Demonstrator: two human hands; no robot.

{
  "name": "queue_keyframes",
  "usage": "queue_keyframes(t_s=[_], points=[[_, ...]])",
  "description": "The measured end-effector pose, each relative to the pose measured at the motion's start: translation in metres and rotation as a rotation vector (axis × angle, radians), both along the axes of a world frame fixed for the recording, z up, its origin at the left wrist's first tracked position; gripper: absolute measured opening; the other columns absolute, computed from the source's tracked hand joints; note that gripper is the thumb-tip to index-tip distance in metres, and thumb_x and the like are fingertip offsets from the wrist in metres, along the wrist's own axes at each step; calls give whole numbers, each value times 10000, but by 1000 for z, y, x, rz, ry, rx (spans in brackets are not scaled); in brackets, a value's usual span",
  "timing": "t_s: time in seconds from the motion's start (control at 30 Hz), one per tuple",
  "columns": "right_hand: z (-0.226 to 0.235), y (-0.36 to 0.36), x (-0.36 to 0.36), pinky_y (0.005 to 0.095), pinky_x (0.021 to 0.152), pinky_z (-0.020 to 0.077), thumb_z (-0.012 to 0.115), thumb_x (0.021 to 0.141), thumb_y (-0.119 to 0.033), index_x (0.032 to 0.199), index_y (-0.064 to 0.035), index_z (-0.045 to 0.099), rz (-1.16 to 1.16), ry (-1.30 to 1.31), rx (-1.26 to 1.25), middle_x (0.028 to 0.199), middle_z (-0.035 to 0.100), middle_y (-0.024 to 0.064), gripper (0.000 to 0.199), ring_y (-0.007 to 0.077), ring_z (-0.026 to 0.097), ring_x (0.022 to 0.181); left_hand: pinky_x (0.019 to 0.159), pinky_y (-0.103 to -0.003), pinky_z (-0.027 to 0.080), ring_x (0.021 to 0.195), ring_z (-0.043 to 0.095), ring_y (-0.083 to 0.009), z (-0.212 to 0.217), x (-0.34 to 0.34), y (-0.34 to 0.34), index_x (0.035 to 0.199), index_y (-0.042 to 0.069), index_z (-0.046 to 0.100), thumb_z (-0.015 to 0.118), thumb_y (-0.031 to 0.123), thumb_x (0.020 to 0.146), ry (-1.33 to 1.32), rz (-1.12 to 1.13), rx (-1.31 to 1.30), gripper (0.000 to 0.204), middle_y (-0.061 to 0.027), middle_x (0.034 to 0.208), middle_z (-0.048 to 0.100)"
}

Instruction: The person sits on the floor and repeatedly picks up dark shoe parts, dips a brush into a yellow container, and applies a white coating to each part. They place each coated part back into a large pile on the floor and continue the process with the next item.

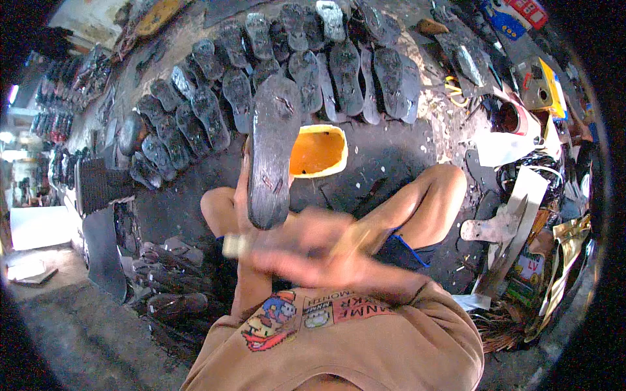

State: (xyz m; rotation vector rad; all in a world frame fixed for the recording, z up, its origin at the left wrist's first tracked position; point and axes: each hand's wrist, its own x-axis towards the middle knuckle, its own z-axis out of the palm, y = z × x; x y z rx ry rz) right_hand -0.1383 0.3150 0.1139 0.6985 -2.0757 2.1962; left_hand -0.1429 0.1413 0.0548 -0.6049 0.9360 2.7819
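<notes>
A long black shoe sole [274, 143] stands tilted up in front of me, with small slits near both ends. My left hand [242, 189] grips it from behind and beneath; most of its fingers are hidden by the sole. Just below the sole's near end, my right hand [306, 251] is smeared by motion. It is closed on what looks like a brush, whose pale blunt end [235, 246] sticks out to the left. Behind the sole, to its right, sits a yellow tub [344, 156] with an orange inside, partly covered by the sole.
Rows of black soles [349, 78] lie on the dark floor in an arc ahead. Dark footwear pieces [173, 274] are heaped at the left. On the right are a light sole-shaped piece [489, 228], a white strip [521, 202] and a yellow box [553, 88].
</notes>
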Motion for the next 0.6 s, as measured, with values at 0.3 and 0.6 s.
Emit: queue_keyframes(t_s=[0.3, 0.6], points=[[-41, 12, -38, 380, 699, 602, 883, 762, -200, 1034, -93, 770, -392, -58, 61, 916, 754, 75, 313, 259, 748, 800, 921, -440, 611, 1139, 687, -260, -19, 2, 13, 1499, 130, 520, 489, 415, 1069, 244, -2, 283, 517, -87, 1353, 653], [-15, 33, -83, 328, 582, 562, 862, 843, -247, 846, -46, 782, -593, 251, 182, 734, 761, 93, 217, 176, 726, 634, 947, -420, 582, 1125, 683, -281, -7, 10, 16, 1467, 87, 531, 474, 316, 1090, 259, -53, 178, 444, -136, 1322, 669]])
